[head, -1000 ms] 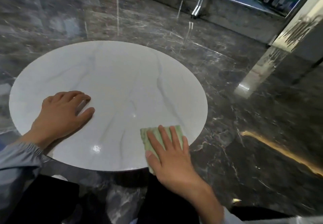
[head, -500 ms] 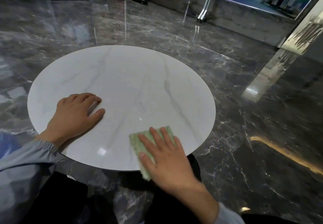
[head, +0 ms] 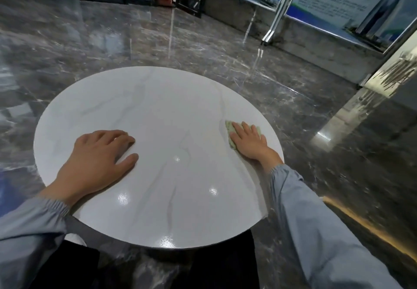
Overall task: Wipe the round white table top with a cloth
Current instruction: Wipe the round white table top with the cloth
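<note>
My right hand lies flat on the cloth, palm down, fingers stretched out and close together, pressing it against the table top. The hand does not grip the cloth; it only bears down on it from above. The cloth is pale green and folded small, and most of it is hidden under my palm, with one corner poking out past my fingertips on the far left side and a strip showing along my thumb edge. It sits on the right part of the round white table top, near the right rim. My left hand rests on the left part of the same surface, well apart from the cloth, palm down with the fingers loosely curled and the thumb spread out to the side; it holds nothing. The table top is white with faint grey veins, and a few bright spots of light shine on the near half. Both my arms wear grey-blue sleeves gathered at the wrist. All around the table lies a dark, glossy marble floor.
</note>
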A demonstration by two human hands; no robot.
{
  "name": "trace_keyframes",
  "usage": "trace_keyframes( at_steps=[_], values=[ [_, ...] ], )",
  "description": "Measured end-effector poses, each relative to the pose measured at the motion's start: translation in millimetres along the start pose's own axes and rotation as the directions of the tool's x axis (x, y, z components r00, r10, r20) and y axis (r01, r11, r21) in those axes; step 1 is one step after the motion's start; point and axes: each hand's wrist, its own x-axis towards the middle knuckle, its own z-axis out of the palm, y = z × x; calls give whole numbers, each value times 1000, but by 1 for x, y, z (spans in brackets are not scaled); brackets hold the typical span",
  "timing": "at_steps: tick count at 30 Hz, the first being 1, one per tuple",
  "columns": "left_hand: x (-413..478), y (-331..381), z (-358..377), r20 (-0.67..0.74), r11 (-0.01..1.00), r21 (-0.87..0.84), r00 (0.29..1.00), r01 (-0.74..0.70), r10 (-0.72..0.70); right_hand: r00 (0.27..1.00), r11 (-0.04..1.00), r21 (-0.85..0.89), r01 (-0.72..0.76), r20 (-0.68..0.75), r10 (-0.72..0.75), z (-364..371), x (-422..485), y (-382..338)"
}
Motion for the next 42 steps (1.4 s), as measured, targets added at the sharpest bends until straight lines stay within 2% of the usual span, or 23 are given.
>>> trace_keyframes(
  at_steps=[11,19,23,26,29,31,35,37,40,42],
  values=[
    [-2,-2,3,-51,1000,-29,999,-2,0,998,997,33,-67,16,67,-32,108,-5],
    [4,-1,4,-74,1000,-4,997,1,-1,998,998,8,-59,7,59,-44,160,-9],
    [5,0,3,-66,1000,1,998,11,-11,1000,1000,-25,-19,7,19,-41,159,-10],
    [4,0,3,-67,1000,-14,998,18,-19,997,995,-59,75,15,-74,-32,128,-17],
    [5,-1,5,-77,1000,-7,997,4,-5,963,944,-189,270,46,-266,-10,67,-30],
    [6,0,4,-77,1000,-18,997,9,-11,909,887,-200,417,78,-410,8,2,-38],
    [6,2,2,-60,1000,-24,998,16,-18,748,734,-146,663,148,-647,40,-139,-56],
    [5,2,1,-32,1000,-11,999,23,-23,711,702,-120,702,155,-686,52,-176,-63],
    [4,3,2,-35,1000,-10,999,23,-23,721,711,-120,693,123,-682,56,-190,-68],
    [3,4,1,-51,1000,-13,999,20,-20,717,707,-124,696,177,-675,50,-190,-72]
  ],
)
